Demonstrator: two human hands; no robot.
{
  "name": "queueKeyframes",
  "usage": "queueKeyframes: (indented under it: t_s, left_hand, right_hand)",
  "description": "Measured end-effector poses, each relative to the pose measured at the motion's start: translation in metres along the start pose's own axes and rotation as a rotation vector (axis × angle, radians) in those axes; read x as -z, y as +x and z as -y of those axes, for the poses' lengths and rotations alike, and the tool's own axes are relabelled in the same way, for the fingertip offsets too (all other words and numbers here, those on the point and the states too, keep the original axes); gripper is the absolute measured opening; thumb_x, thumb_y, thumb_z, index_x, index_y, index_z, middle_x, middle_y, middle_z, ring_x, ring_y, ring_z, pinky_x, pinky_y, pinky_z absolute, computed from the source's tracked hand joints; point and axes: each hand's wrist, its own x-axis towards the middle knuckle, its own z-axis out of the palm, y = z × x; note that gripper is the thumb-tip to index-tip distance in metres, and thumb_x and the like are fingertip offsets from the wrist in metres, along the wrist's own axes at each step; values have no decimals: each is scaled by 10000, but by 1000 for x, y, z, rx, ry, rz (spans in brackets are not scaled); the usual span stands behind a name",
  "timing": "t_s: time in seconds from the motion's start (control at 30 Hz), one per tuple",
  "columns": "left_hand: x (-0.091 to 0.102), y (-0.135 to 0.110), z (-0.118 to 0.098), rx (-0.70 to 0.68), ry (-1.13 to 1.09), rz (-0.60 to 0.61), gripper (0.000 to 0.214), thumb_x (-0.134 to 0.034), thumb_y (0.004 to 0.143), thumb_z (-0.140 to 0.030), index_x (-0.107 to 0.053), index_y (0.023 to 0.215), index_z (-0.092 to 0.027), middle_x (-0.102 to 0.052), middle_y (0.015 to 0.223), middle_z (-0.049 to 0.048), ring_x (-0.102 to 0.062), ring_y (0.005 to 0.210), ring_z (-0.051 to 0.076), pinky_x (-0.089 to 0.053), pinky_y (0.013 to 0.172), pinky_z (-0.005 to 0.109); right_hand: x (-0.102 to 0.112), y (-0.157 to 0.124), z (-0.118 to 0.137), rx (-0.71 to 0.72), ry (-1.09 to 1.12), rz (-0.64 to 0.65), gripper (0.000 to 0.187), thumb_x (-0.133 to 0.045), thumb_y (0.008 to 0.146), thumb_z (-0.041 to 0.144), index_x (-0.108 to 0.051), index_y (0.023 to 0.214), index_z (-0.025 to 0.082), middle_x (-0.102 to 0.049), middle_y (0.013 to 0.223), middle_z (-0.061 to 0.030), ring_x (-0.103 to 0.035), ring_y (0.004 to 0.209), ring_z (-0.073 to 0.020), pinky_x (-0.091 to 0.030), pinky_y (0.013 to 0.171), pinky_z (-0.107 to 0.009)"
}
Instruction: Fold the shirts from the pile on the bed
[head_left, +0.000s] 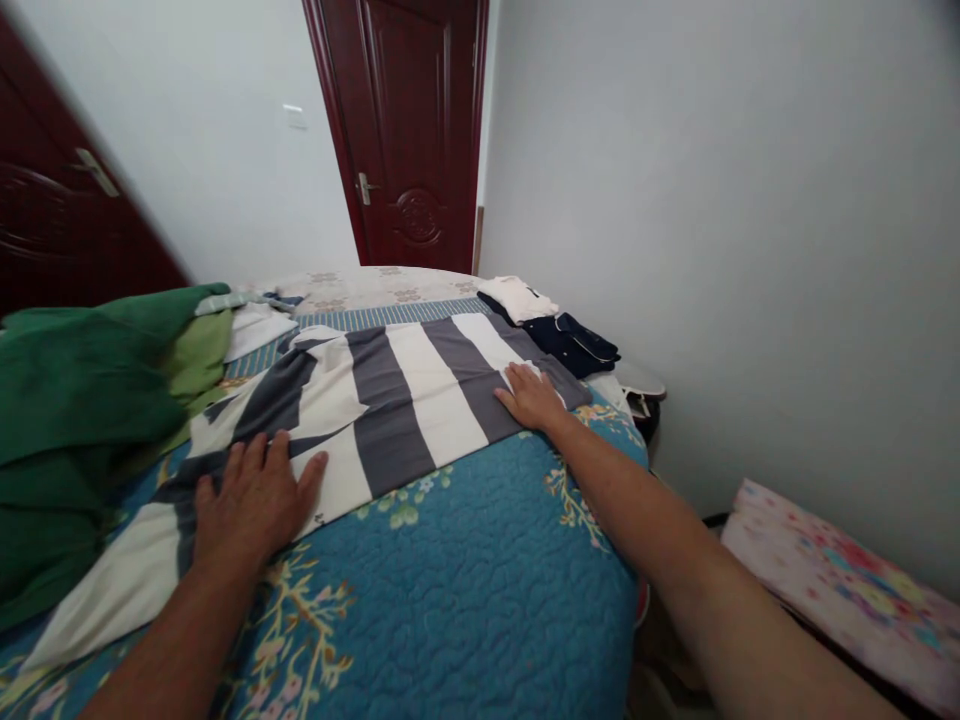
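Note:
A garment with broad grey and white stripes (442, 400) is spread lengthwise across the bed, smooth at its right end and wrinkled toward the left. My left hand (251, 495) lies flat on its left part, fingers spread. Near the right end my right hand (531, 398) rests palm down on the cloth, thumb apart from the fingers. Neither hand grips the fabric. Whether the striped cloth is a shirt or a dress I cannot tell.
Green clothing (90, 400) is heaped at the left. Folded dark navy clothes (574, 343) and a white folded garment (517, 297) lie at the far right. Under everything is a blue quilted bedspread (465, 590). A flowered pink box-like item (847, 580) stands beside the bed.

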Motion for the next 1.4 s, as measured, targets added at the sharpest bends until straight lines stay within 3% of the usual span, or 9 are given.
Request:
queueKeyframes:
  t_s: [0.2, 0.4, 0.63, 0.83, 1.03, 1.13, 1.27, 1.4]
  left_hand:
    - [-3, 1, 2, 1, 30, -10, 874, -271, 1008, -696, -432, 1633, -107, -400, 1708, 244, -299, 1598, 473, -249, 1235, 754]
    - [0, -3, -3, 11, 12, -27, 856, -283, 1020, -666, -424, 1645, -98, -394, 1711, 243, -303, 1598, 454, -237, 1256, 724]
    - [7, -27, -12, -41, 51, -196, 819, -314, 1057, -580, -317, 1696, -67, -274, 1778, 206, -205, 1650, 408, -222, 1300, 638]
    - [12, -72, 13, -29, 134, -23, 839, -312, 1066, -601, -376, 1657, -8, -347, 1740, 230, -281, 1636, 378, -247, 1311, 568]
    - [25, -112, 33, 108, 138, -20, 872, -347, 1051, -648, -397, 1639, -6, -335, 1730, 279, -297, 1627, 403, -240, 1304, 563]
    - [27, -123, 39, 197, 137, -43, 900, -370, 1037, -664, -411, 1620, 21, -355, 1705, 319, -304, 1618, 426, -244, 1295, 571]
    - [28, -133, 46, 333, 149, -41, 941, -338, 1038, -674, -394, 1610, 71, -348, 1697, 344, -310, 1605, 459, -264, 1281, 591]
    - [37, -140, 46, 370, 175, -191, 779, -389, 1056, -516, -446, 1580, 58, -383, 1683, 334, -309, 1606, 451, -239, 1288, 618]
  right_hand:
    - [2, -10, -57, -5, -45, -28, 736, -310, 1111, 581, -347, 1691, 129, -307, 1766, -156, -262, 1638, -312, -212, 1320, -559]
    - [-3, -19, -87, 54, -109, -70, 737, -285, 1106, 584, -388, 1674, 126, -339, 1753, -160, -307, 1621, -326, -261, 1312, -539]
    - [-13, -17, -97, 101, -152, -114, 739, -280, 1098, 589, -435, 1644, 115, -400, 1717, -188, -373, 1578, -361, -323, 1276, -564]
    - [-23, -13, -108, 115, -183, -127, 754, -255, 1089, 615, -469, 1625, 130, -437, 1692, -192, -412, 1546, -373, -377, 1230, -599]
    - [-32, -9, -117, 126, -165, -146, 770, -242, 1081, 595, -477, 1626, 104, -444, 1682, -216, -410, 1546, -392, -370, 1233, -617]
    - [-36, -7, -119, 133, -148, -161, 774, -243, 1078, 606, -489, 1628, 119, -464, 1663, -235, -430, 1532, -407, -387, 1208, -629]
    - [-36, -8, -117, 138, -141, -177, 802, -232, 1085, 604, -524, 1591, 54, -475, 1634, -286, -445, 1520, -414, -395, 1190, -601]
    - [-29, -16, -111, 146, -142, -245, 703, -265, 1083, 514, -598, 1508, 63, -581, 1543, -257, -520, 1455, -389, -432, 1177, -576]
